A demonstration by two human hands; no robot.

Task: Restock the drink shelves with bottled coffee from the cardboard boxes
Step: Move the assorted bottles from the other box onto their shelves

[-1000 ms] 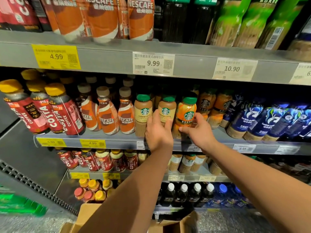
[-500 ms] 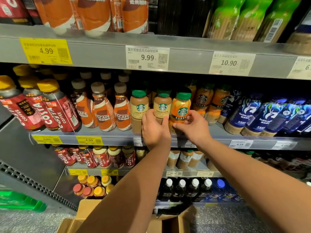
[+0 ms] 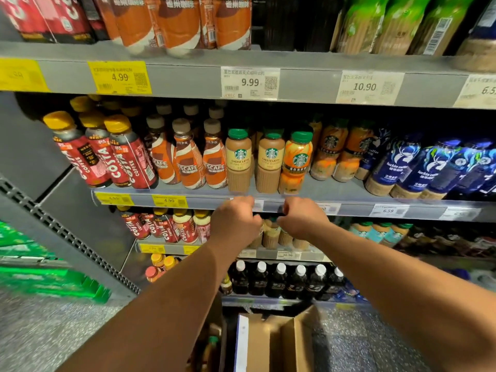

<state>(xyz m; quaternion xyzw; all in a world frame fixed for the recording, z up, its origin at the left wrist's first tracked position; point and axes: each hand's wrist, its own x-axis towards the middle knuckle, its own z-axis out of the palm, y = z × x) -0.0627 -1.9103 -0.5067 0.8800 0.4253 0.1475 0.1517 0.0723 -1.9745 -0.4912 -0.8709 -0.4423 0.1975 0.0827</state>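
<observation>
Head view, step: both hands are empty in front of the drink shelf (image 3: pixel 349 208), so I judge this to be the gap between setting bottles in place and fetching more.
Left hand (image 3: pixel 236 224): its back faces the camera, its fingers (image 3: pixel 248 210) are curled in, and no bottle shows in them.
Right hand (image 3: pixel 304 222): the same, with its fingers (image 3: pixel 288 210) curled under and nothing visibly pinched.
Task's thing: the Starbucks bottles stand just above the fingers at the shelf front. Two are Cheese Latte bottles (image 3: pixel 238 159) and one is an orange-labelled bottle (image 3: pixel 297 162), all upright and touching side by side.
Behind them: more orange-labelled bottles stand above and to the right of the right fingers. At least two are clear and the rest are in shadow.
Supply: one open cardboard box (image 3: pixel 281 342) sits on the floor, well below the fingers, between the forearms. What it holds cannot be seen.
Next move: it likely calls for lowering both hands to the box, gripping a bottle in each, and lifting them to the gaps behind the front row without knocking over the three that stand there.
Left of the fingers: three Costa bottles (image 3: pixel 118 162) are in front, then three Nescafé bottles (image 3: pixel 188 162).
Right of the fingers: there are about four blue luckin bottles (image 3: pixel 429 170), though the edge of the view blurs the count.
Between the fingers: pale coffee bottles (image 3: pixel 271 234) stand on the shelf below, partly hidden.
Below the fingers: there are six black bottles (image 3: pixel 280 280) with white caps.
</observation>
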